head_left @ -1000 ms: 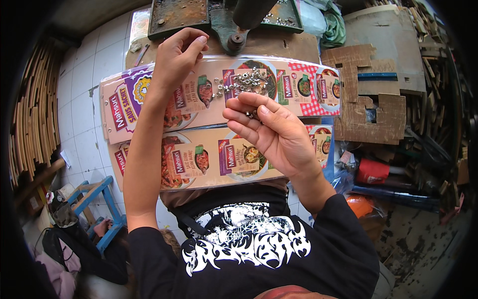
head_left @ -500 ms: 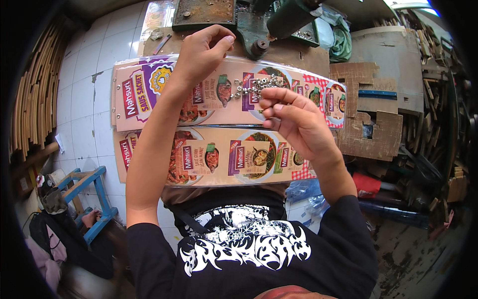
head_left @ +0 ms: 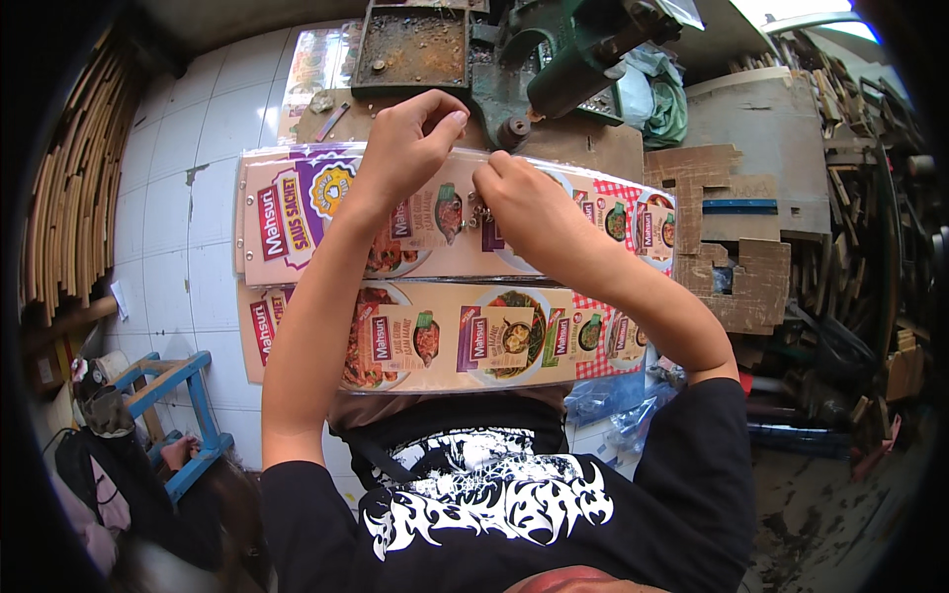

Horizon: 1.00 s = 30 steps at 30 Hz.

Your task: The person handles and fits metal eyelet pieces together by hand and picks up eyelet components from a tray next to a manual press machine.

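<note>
The right hand (head_left: 524, 203), before palm up near the frame's centre, is now turned palm down at upper centre, hiding most of the small metal rings (head_left: 477, 213).

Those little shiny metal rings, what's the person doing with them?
A person is working over two long printed sheets, the upper one and the lower one. The right hand is down over the small metal rings on the upper sheet, covering most of them. The left hand is held near that sheet's far edge, fingers curled; whether either hand grips a ring can't be seen. A dark green machine stands just beyond.
</note>
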{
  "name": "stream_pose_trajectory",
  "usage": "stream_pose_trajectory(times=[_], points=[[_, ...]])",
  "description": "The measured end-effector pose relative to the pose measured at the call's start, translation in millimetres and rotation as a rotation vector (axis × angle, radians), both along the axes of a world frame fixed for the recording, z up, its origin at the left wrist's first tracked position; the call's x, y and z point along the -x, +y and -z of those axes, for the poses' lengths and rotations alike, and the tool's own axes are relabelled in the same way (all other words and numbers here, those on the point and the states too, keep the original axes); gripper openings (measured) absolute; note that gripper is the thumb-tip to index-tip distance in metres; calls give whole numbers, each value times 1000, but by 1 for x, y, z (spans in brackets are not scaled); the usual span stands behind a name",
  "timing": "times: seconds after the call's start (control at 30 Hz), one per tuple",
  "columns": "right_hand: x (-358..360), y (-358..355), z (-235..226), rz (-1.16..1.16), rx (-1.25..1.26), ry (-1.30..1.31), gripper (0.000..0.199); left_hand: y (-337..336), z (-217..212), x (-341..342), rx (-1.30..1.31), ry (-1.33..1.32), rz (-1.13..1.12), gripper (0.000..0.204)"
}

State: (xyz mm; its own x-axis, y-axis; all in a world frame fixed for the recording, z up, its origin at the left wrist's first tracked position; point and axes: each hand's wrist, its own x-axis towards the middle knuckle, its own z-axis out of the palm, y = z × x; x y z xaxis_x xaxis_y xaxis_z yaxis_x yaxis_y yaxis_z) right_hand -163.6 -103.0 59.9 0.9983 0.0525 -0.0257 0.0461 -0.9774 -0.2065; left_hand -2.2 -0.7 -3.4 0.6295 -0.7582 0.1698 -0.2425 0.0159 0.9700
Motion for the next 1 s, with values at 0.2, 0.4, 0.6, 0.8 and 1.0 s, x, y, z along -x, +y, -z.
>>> stream_pose_trajectory(times=[0.2, 0.4, 0.6, 0.8, 1.0], points=[[-1, 6, -2, -13, 121, 9, 23, 1, -3, 1, -34, 55, -3, 19], [-3, 8, 6, -64, 298, -66, 21, 0, -4, 1, -44, 81, 9, 19], [0, 4, 0, -47, 288, -133, 21, -2, -5, 3, -24, 132, -9, 18], [21, -19, -33, 10, -118, -67, 31, 0, -7, 5, -30, 140, -13, 19], [18, -135, -42, 233, -436, -135, 15, -1, -8, 5, -62, 163, -20, 16]])
